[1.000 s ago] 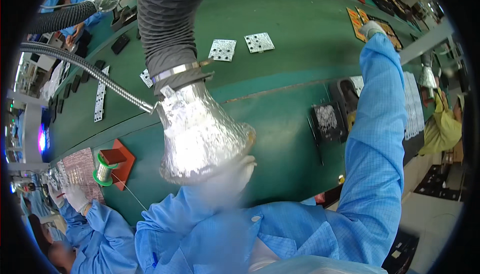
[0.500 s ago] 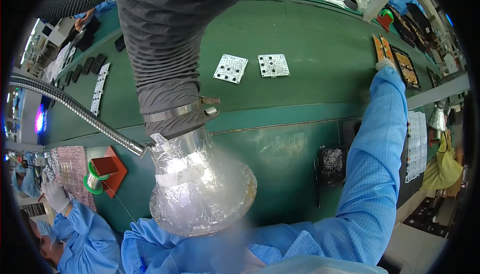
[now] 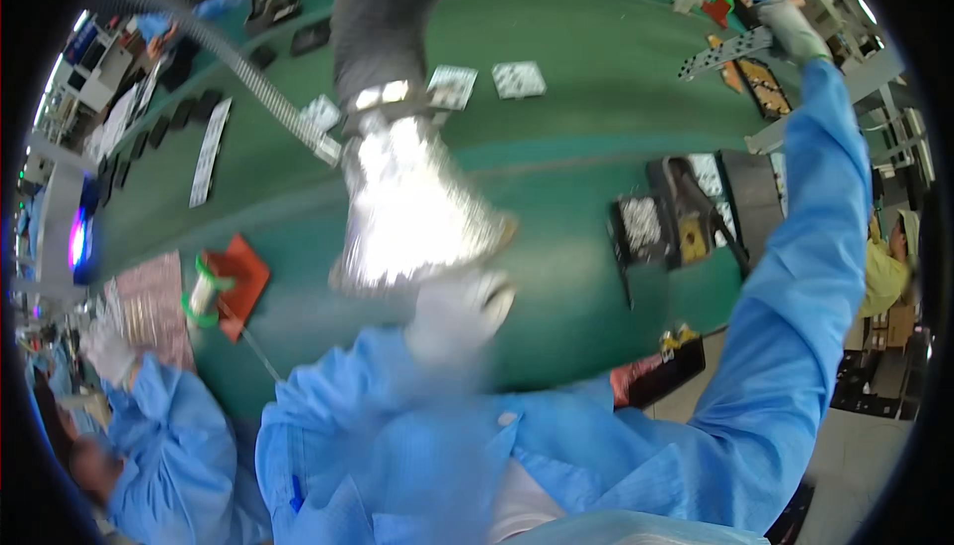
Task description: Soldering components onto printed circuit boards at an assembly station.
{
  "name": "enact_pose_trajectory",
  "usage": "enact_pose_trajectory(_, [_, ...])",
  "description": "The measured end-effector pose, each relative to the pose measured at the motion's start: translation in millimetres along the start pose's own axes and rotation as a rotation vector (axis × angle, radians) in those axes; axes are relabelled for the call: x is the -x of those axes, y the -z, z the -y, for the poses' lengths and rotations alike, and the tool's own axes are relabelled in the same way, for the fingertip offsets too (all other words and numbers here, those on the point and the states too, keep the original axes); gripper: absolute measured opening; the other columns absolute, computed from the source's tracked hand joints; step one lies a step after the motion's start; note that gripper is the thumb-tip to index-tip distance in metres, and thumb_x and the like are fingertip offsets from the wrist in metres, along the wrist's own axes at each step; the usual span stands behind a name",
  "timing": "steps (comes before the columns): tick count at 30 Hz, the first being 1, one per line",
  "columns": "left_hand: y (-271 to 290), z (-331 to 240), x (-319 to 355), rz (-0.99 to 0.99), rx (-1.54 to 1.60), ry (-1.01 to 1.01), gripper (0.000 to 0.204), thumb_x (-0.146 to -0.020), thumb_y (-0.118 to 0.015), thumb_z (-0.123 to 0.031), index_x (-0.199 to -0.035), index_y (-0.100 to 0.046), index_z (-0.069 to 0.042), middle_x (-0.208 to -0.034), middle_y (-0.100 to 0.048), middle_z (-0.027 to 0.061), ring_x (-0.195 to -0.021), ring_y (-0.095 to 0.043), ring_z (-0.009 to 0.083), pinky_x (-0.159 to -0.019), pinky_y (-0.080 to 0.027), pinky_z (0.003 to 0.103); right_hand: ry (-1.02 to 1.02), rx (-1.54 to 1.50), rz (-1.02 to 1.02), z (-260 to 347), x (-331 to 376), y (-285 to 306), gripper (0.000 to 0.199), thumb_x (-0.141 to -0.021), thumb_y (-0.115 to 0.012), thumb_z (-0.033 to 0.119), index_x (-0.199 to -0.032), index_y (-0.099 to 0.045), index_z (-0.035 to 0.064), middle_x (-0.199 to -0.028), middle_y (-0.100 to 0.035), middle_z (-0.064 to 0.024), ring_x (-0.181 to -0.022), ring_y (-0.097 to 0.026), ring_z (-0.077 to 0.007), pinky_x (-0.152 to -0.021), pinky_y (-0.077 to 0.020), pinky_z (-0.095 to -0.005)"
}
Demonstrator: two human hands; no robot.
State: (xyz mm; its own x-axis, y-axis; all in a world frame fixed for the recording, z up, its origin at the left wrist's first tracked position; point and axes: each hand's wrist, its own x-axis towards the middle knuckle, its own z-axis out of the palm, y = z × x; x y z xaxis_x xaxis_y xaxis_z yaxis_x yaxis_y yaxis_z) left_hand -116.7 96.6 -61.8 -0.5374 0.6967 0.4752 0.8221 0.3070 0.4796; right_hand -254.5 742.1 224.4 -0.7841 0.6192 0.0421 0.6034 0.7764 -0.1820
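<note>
My right hand (image 3: 795,32), in a pale glove, reaches out at the upper right. It is closed on one end of a narrow white circuit board strip (image 3: 720,55) with dark spots, held over orange boards (image 3: 728,66) and a black tray of orange pieces (image 3: 767,86). Just below a foil-wrapped fume hood (image 3: 412,209), my left hand (image 3: 449,318) is close to my chest, also gloved. Motion smears its fingers, so whether it holds anything is unclear. Square white circuit boards (image 3: 519,79) lie on the green surface beyond the hood.
At left, a green spool of solder wire (image 3: 203,293) stands by a red stand (image 3: 244,281). A co-worker's gloved hand (image 3: 107,346) is beside a pink sheet (image 3: 149,307). Right of centre stand a soldering iron holder (image 3: 686,209) and a box of metal shavings (image 3: 641,219).
My right hand has moved from the orange boards, farther away, and now holds the board strip. My left hand has come into sight below the hood. The whole view has shifted.
</note>
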Motion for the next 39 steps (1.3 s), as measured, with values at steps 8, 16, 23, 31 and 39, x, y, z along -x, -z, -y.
enact_pose_trajectory(8, [41.7, -55.2, 5.3, 0.327, -0.162, 0.099, 0.019, -0.085, -0.059, -0.026, -0.082, -0.063, -0.007, -0.079, -0.064, 0.0115, -0.073, -0.066, 0.0285, -0.062, -0.053, 0.041, 0.289, -0.624, 0.236, 100.2, 291.3, -45.9, 0.046, -0.087, -0.042, 0.014, -0.125, -0.057, -0.0067, -0.117, -0.064, -0.0163, -0.093, -0.064, -0.0165, -0.081, -0.0511, -0.0266])
enact_pose_trajectory(16, [112.2, -77.0, 80.4, -0.056, -0.317, 0.207, 0.017, -0.086, -0.06, -0.027, -0.09, -0.066, -0.011, -0.079, -0.065, 0.0098, -0.072, -0.066, 0.0278, -0.062, -0.054, 0.039, 0.645, -0.512, -0.226, 77.0, 464.3, -151.3, 0.028, -0.086, -0.05, -0.006, -0.111, -0.064, -0.0062, -0.115, -0.066, -0.0196, -0.101, -0.067, -0.0319, -0.088, -0.0533, -0.0346])
enact_pose_trajectory(23, [76.6, -72.1, 113.7, -0.028, -0.444, 0.291, 0.028, -0.083, -0.067, -0.038, -0.092, -0.065, -0.011, -0.08, -0.063, 0.0092, -0.074, -0.065, 0.0272, -0.061, -0.052, 0.04, 0.455, -0.926, -0.198, 140.8, 572.9, -226.6, 0.024, -0.096, -0.048, -0.002, -0.113, -0.064, -0.0069, -0.11, -0.065, -0.0165, -0.097, -0.066, -0.024, -0.082, -0.0557, -0.0308])
enact_pose_trajectory(31, [38.3, -92.2, 162.9, -0.172, -0.567, -0.013, 0.012, -0.078, -0.064, -0.013, -0.088, -0.062, -0.007, -0.081, -0.057, 0.0062, -0.073, -0.056, 0.0196, -0.065, -0.045, 0.033, 1.263, -0.625, 0.091, 210.5, 595.4, -250.8, 0.048, -0.079, -0.07, 0.014, -0.122, -0.058, -0.0041, -0.112, -0.067, -0.0199, -0.106, -0.064, -0.0344, -0.093, -0.0493, -0.0414])
enact_pose_trajectory(39, [57.6, -100.7, 162.1, -0.125, -0.043, 0.56, 0.016, -0.084, -0.07, -0.011, -0.1, -0.07, -0.009, -0.084, -0.069, 0.0077, -0.073, -0.068, 0.0242, -0.064, -0.055, 0.032, 0.182, -1.27, 0.163, 162.8, 547.1, -246.5, 0.04, -0.096, -0.055, 0.013, -0.134, -0.051, -0.0003, -0.09, -0.067, -0.0104, -0.074, -0.062, -0.0113, -0.061, -0.0484, -0.0219])
